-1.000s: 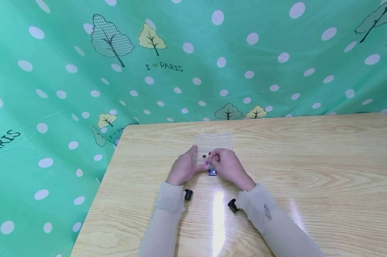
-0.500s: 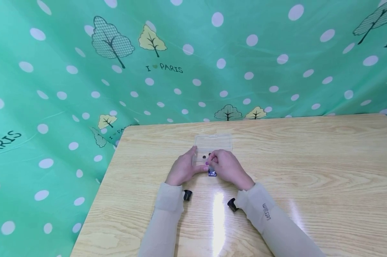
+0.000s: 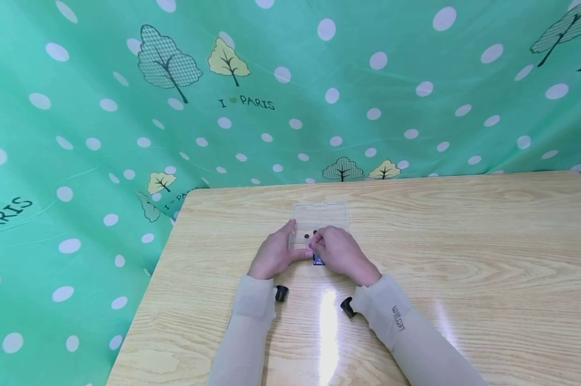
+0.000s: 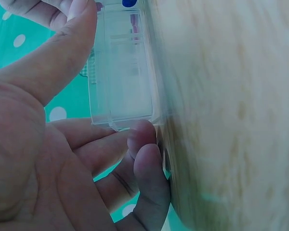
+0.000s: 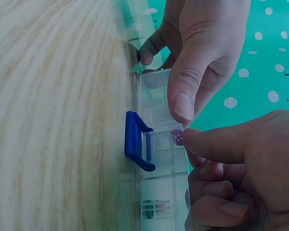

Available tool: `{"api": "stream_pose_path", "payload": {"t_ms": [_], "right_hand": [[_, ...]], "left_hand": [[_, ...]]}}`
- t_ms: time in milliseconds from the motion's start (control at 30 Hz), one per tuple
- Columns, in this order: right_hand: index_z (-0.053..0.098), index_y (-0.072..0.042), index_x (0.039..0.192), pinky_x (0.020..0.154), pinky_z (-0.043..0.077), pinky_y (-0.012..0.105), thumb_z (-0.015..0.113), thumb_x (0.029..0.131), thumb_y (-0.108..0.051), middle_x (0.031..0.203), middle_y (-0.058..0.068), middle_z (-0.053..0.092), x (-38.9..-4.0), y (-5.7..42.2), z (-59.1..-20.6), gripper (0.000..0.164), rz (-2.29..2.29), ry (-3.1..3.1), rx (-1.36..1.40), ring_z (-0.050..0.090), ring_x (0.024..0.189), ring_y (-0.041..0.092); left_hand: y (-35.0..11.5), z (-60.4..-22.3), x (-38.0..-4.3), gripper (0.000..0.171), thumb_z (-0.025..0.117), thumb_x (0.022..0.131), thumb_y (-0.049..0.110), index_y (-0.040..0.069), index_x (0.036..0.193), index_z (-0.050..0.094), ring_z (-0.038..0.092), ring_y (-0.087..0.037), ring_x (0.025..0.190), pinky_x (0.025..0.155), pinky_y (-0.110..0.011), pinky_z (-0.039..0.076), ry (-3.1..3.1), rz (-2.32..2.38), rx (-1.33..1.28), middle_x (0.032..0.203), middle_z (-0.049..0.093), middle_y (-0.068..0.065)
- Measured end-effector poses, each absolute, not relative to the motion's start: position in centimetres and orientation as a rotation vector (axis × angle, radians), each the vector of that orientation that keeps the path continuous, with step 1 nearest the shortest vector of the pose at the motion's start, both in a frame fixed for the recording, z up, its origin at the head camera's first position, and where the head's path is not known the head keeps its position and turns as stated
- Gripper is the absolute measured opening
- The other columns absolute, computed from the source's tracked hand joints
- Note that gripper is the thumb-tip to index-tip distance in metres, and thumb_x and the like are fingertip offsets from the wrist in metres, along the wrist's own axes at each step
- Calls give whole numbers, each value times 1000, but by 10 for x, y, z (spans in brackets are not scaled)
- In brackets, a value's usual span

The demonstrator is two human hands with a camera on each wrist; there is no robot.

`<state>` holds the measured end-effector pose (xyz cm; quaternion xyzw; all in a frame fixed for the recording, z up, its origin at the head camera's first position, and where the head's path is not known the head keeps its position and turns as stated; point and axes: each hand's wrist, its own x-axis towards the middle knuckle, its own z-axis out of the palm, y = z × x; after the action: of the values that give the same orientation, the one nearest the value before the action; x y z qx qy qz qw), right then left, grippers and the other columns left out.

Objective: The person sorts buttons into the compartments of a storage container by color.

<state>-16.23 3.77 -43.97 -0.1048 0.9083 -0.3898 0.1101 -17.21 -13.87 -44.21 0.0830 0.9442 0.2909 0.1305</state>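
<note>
A clear plastic compartment box (image 4: 123,86) sits on the table with its clear lid (image 3: 321,214) folded back. My left hand (image 3: 277,252) holds the box's left end, the thumb along the front rim and the fingers around the side. At the front rim my right hand (image 3: 343,249) pinches a small purple disc (image 5: 178,137) between thumb and fingertip, over the compartments. A blue latch (image 5: 133,139) hangs down at the front of the box. Two small dark round pieces (image 3: 307,236) lie within it, left of the right fingers. That hand hides the box's right part.
The box stands toward the back of a pale wooden table (image 3: 464,257). Behind hangs a green polka-dot curtain (image 3: 290,96). Black wrist cameras (image 3: 281,293) jut out below both sleeves.
My right fingers have shifted slightly over the purple disc, so less of it shows. The left hand keeps its hold on the box.
</note>
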Motion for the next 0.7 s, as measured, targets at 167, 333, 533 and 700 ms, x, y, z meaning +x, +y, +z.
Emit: {"api": "stream_pose_path", "payload": {"t_ms": [167, 333, 533, 700], "right_hand": [[72, -11, 89, 65, 47, 30, 66, 97, -11, 78, -3, 63, -162, 38, -440, 11, -1135, 2685, -319, 53, 67, 14], [73, -11, 91, 63, 46, 30, 65, 98, -11, 82, -2, 64, -161, 39, -441, 11, -1157, 2695, -342, 52, 65, 14], [71, -11, 91, 63, 45, 30, 64, 99, -12, 88, -2, 64, -161, 41, -443, 11, -1183, 2710, -374, 51, 66, 13], [70, -11, 91, 61, 44, 30, 64, 98, -10, 82, -2, 61, -162, 41, -444, 10, -1205, 2698, -361, 50, 64, 14]], "left_hand": [[-139, -443, -172, 102, 82, 80, 43, 3, 157, 29, 39, -34, 142, 115, -46, 36, 2740, 851, 241, 157, 39, -16], [-139, -443, -173, 102, 82, 80, 44, 3, 157, 29, 39, -35, 143, 116, -47, 36, 2735, 858, 241, 157, 38, -16], [-138, -442, -172, 101, 82, 80, 43, 2, 157, 30, 38, -34, 143, 116, -47, 35, 2732, 876, 243, 157, 37, -16], [-139, -442, -172, 102, 82, 80, 43, 2, 157, 29, 38, -35, 143, 116, -47, 36, 2731, 874, 242, 157, 37, -17]]}}
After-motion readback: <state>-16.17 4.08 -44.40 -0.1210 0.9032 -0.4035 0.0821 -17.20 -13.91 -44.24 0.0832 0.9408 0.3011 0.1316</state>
